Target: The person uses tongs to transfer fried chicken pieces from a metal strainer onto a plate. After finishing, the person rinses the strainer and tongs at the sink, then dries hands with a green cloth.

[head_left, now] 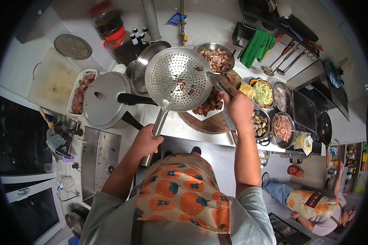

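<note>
- Left hand (pixel 146 141): fingers wrapped round the handle of a perforated steel strainer (pixel 167 72), held above the counter (pixel 167 125); browned bits (pixel 180 85) lie in it.
- Right hand (pixel 238 107): fingers closed round a dark metal tool (pixel 221 84) at the strainer's rim.
- White dish (pixel 203 118), partly beneath the strainer: browned chunks (pixel 209 107).
- Steel bowl (pixel 280 145): pink strips (pixel 282 128).
- Orange-rimmed bowl (pixel 266 107): chopped pale-green vegetable (pixel 262 93).
- White rectangular dish (pixel 89 71): raw sliced meat (pixel 81 90).
- Co-worker's apron (pixel 299 200): dark patch (pixel 314 200) with lettering.

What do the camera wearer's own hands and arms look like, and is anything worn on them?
The left hand and right hand wear no gloves. The forearms are bare, with no watch or cables showing. The short sleeves are plain, pale greyish-green.
</note>
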A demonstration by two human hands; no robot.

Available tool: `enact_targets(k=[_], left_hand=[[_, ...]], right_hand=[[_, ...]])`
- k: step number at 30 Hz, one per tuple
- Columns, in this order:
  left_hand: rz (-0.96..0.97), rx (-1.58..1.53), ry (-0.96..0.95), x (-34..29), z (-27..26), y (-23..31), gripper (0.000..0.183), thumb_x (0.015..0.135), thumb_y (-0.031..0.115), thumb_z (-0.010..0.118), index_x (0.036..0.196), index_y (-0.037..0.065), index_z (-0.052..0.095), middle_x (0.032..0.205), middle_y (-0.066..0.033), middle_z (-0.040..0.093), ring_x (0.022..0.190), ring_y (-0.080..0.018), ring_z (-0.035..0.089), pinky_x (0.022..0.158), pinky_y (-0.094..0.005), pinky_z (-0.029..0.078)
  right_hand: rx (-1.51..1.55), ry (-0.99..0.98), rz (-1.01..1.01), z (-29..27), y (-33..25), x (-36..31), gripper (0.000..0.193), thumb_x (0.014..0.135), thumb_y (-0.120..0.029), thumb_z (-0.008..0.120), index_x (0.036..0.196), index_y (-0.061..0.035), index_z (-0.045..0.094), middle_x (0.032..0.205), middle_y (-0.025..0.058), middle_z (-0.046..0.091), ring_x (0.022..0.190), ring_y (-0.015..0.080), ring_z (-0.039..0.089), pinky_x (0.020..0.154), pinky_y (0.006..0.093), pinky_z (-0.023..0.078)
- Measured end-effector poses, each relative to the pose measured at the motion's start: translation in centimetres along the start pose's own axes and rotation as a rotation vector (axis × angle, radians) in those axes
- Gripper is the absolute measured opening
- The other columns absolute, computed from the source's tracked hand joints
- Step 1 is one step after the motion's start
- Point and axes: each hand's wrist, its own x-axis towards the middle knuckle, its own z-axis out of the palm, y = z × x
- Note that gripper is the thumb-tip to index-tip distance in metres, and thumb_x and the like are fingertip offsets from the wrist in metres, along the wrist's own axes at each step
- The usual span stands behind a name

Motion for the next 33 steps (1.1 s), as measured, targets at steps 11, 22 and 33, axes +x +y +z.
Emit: enact_targets(k=[11,22,33], left_hand=[[0.009,-0.040,0.021,0.2,-0.2,0.2,0.015,0.093,0.002,0.070,0.100,0.000,0.058,0.071,-0.0027,0.057,0.048,-0.0133,0.058,0.046,-0.0324,0.049],[-0.021,-0.056,0.036,1.1,-0.3,0.3,0.016,0.092,0.000,0.070,0.102,0.000,0.058,0.073,-0.0038,0.059,0.048,-0.0138,0.059,0.045,-0.0328,0.048],[0.056,-0.039,0.118,1.2,-3.0,-0.3,0.012,0.091,0.002,0.069,0.097,-0.001,0.060,0.072,-0.0058,0.062,0.048,-0.0152,0.060,0.046,-0.0340,0.050]], right_hand=[[-0.212,-0.127,-0.184,4.5,-3.9,-1.8,0.048,0.094,-0.056,0.074,0.102,-0.0083,0.076,0.081,0.0156,0.077,0.071,0.0350,0.077,0.064,0.0484,0.062],[-0.216,-0.114,-0.210,4.0,-4.6,-1.1,0.043,0.095,-0.051,0.075,0.094,-0.0090,0.080,0.081,0.0144,0.076,0.069,0.0340,0.076,0.064,0.0465,0.061],[-0.132,-0.136,0.105,3.8,2.8,-0.4,0.043,0.097,-0.052,0.074,0.113,-0.0128,0.081,0.085,0.0204,0.078,0.080,0.0414,0.076,0.074,0.0517,0.060]])
